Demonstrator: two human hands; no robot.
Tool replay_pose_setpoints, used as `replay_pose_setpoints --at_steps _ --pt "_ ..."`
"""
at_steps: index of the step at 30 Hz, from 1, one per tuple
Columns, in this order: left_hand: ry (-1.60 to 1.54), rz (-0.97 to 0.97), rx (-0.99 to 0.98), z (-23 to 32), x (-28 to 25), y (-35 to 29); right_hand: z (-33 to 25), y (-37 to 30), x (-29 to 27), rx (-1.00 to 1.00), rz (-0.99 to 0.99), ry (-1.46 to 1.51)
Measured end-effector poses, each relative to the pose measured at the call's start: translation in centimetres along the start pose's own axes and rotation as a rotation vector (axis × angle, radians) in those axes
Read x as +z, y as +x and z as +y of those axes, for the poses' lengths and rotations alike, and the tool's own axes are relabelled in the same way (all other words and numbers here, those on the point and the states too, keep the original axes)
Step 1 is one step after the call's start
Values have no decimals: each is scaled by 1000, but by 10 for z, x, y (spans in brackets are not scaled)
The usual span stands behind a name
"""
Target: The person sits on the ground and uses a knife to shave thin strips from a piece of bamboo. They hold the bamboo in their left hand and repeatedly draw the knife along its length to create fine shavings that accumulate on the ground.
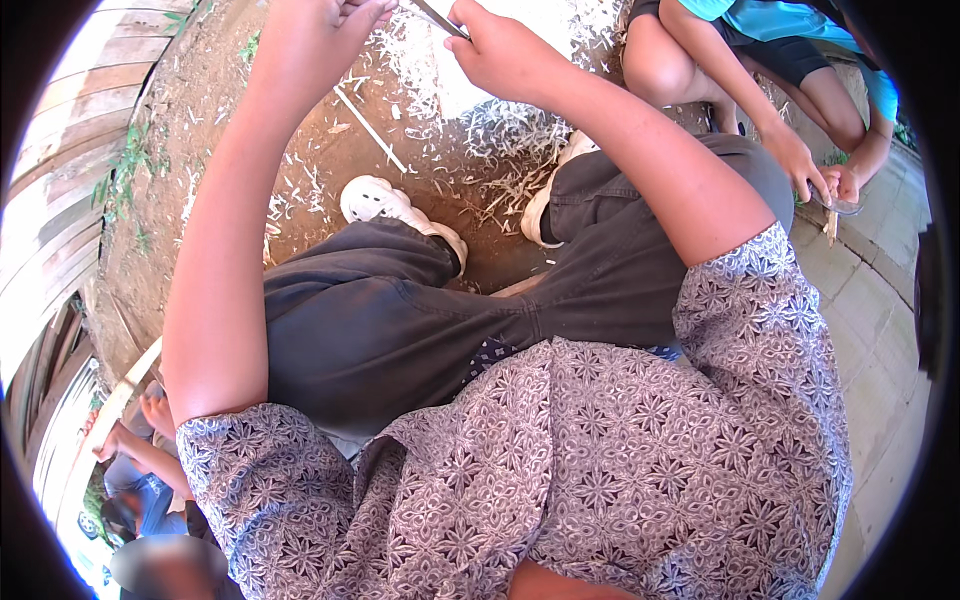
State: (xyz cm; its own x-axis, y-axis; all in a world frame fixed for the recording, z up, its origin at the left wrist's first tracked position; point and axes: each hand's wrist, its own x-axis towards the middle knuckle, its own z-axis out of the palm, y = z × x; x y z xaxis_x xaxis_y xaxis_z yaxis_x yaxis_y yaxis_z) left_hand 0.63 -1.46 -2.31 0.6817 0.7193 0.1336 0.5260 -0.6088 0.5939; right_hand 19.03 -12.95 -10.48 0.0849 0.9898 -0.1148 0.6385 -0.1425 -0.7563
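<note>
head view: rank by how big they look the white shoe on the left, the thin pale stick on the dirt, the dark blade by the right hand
1. white shoe on the left
2. thin pale stick on the dirt
3. dark blade, partly cut off at the frame's top, so unsure.

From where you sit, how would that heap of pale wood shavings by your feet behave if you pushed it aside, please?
The wood shavings look thin and curled, so probably very light. They lie loose and scattered on the dirt ground, so a push would likely spread them rather than slide them together. Such thin curls probably crumple or break easily.
</note>
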Motion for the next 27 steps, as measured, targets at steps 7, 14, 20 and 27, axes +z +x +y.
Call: replay_pose_setpoints --at_steps 7,14,20,27 --pt "78 29 66 7 -2 6 72 -16 15 190 -186 -209" --pt "149 54 94 4 -8 2 5 1 -10 29 38 -36" --pt "53 34 83 2 -2 6 -6 2 -2 57 -30 -26" --pt "68 46 80 -9 -3 5 66 -6 22 127 -157 -215"
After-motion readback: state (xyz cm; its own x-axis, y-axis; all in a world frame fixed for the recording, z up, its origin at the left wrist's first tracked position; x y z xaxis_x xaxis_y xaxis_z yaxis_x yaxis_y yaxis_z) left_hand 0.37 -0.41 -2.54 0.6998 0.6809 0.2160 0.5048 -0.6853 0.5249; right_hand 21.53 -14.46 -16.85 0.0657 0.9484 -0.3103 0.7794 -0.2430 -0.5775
